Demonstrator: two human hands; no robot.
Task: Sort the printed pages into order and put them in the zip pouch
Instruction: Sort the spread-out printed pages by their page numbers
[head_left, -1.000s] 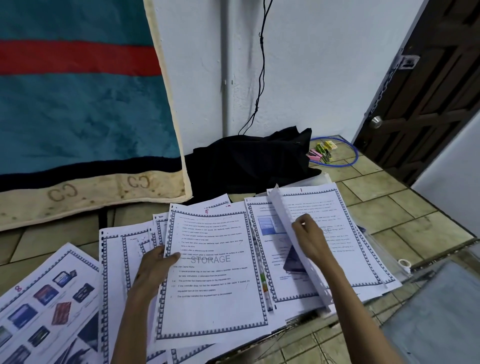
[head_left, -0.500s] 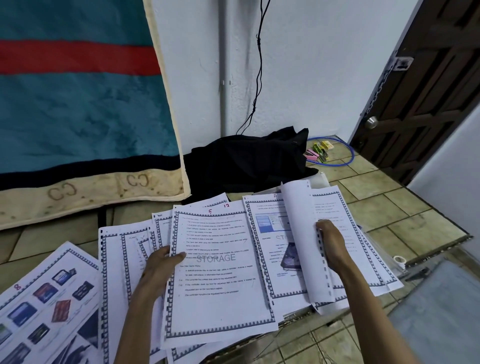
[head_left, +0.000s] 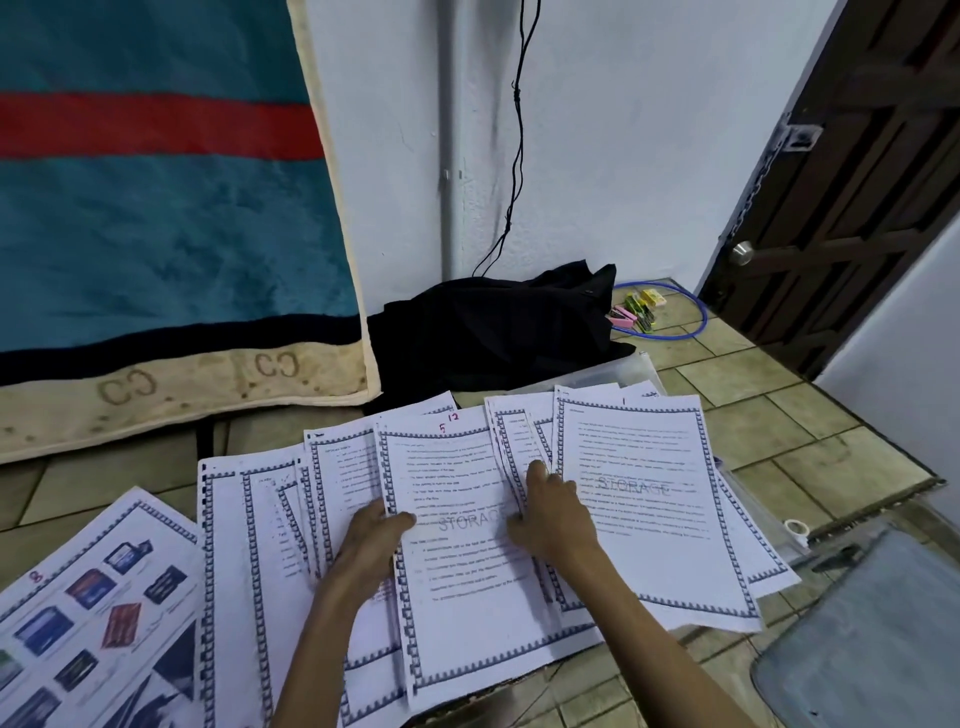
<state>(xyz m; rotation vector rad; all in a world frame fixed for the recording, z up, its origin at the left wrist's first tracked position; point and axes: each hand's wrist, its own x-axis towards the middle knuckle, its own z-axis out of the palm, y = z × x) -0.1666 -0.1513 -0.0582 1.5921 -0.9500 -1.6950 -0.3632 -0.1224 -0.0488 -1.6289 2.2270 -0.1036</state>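
Note:
Printed pages with blue patterned borders lie fanned out on the tiled floor. My left hand (head_left: 371, 545) grips the left edge of the middle page marked 5 (head_left: 457, 587), thumb on top. My right hand (head_left: 550, 514) rests flat, fingers apart, on the sheet edges between that page and the page marked 1 (head_left: 654, 525), which lies flat on the right pile. A picture page marked 8 (head_left: 88, 613) sits at the near left. The clear zip pouch (head_left: 631, 370) lies under the right pile, and only its far edge shows.
A black cloth (head_left: 493, 332) is heaped against the wall behind the pages. Coloured clips (head_left: 636, 312) and a blue hoop (head_left: 696, 317) lie near the dark door (head_left: 857, 208). A teal blanket (head_left: 156, 234) hangs at left. A small tape roll (head_left: 796, 530) and a grey panel (head_left: 872, 639) are at right.
My right hand laid down the sheet it was turning on the right pile, where page 1 now lies flat on top. It then moved left onto the sheets beside page 5. My left hand kept its grip.

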